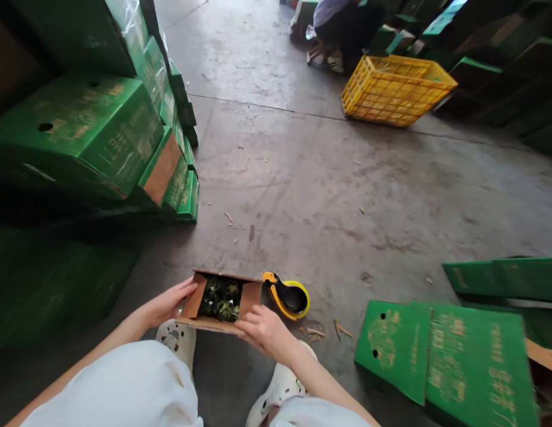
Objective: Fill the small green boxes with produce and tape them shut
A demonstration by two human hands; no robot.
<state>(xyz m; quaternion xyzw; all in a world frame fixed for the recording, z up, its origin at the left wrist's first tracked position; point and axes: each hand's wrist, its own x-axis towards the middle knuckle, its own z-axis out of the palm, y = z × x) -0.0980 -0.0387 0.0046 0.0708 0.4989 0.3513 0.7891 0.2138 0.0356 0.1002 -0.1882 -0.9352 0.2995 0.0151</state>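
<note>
A small cardboard box point(194, 298) stands between my feet with its top open and its short end flaps folded inward. Inside lie dark green, leafy-looking items point(222, 299), with glints on them; their exact kind I cannot make out. My left hand point(174, 301) holds the box's left end, fingers over the edge. At the near right corner, my right hand point(263, 330) grips the rim beside the right flap, its fingers bent and partly hiding that corner. Just right of the box, a tape dispenser point(281, 292) with yellow tape lies on the floor.
Green cartons point(116, 130) are stacked at left. Another green carton point(472, 356) lies at lower right. A yellow plastic crate point(392, 95) stands farther off, near a crouching person point(338, 26). Scraps point(314, 332) litter the concrete floor point(303, 178).
</note>
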